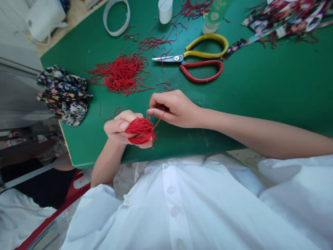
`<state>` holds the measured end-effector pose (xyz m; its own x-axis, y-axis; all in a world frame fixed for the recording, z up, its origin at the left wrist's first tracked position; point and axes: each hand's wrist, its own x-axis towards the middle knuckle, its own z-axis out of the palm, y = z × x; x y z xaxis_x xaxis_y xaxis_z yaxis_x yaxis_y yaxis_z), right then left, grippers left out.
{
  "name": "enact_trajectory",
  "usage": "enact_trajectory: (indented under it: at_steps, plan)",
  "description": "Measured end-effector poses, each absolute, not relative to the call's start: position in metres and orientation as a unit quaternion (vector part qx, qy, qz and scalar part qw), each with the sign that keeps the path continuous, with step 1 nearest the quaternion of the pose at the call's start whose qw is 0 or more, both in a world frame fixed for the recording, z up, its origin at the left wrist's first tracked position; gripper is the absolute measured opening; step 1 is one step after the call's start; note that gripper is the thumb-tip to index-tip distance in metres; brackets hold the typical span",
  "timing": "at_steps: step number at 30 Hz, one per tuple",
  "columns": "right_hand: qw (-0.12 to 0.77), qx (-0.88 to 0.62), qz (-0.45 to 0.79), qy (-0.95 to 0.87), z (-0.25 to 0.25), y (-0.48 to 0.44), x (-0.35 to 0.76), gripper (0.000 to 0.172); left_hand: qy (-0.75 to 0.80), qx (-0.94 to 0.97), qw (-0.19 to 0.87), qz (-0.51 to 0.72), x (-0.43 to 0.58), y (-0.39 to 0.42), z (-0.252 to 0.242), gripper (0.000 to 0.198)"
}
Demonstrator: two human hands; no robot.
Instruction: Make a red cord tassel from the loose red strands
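My left hand (118, 128) is closed around a looped bundle of red yarn (140, 131), held above the table's near edge. Just to its right, my right hand (175, 108) pinches a strand of the same yarn between thumb and fingertips. That strand runs taut from the bundle up to the pinch. Beyond my hands lies a loose heap of cut red yarn (126, 74). A pair of scissors (179, 58) with one yellow and one red handle rests behind my right hand, its blades slightly apart and pointing left.
A floral scrunchie-like cloth (63, 95) lies at the green table's (260, 93) left edge. Farther back are a roll of tape (104, 17), a white cup (165, 12), a green-and-clear tube (215, 15) and floral fabric scraps (291, 17). Another person (33, 177) sits at lower left.
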<state>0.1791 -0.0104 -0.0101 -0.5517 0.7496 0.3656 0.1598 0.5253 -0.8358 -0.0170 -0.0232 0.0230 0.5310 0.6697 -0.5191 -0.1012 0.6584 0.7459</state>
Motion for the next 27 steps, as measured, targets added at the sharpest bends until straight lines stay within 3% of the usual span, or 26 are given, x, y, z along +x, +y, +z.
enact_trajectory:
  at_steps: [7, 14, 20, 27]
  plan:
    - [0.383, -0.278, 0.379, -0.796, -0.012, -0.01, 0.178, 0.022, 0.152, 0.46, 0.857, 0.176, -0.011, -0.019, 0.028, 0.066]
    - [0.391, -0.294, 0.355, -0.797, -0.003, -0.011, 0.18, 0.021, 0.186, 0.466, 0.851, 0.158, -0.013, -0.018, 0.029, 0.067]
    - [0.357, -0.363, 0.31, -0.803, 0.012, -0.012, 0.189, 0.034, 0.2, 0.498, 0.825, 0.177, -0.008, -0.016, 0.031, 0.067]
    - [0.377, -0.354, 0.3, -0.802, 0.014, -0.014, 0.192, 0.038, 0.09, 0.485, 0.862, 0.117, -0.005, -0.013, 0.034, 0.064]
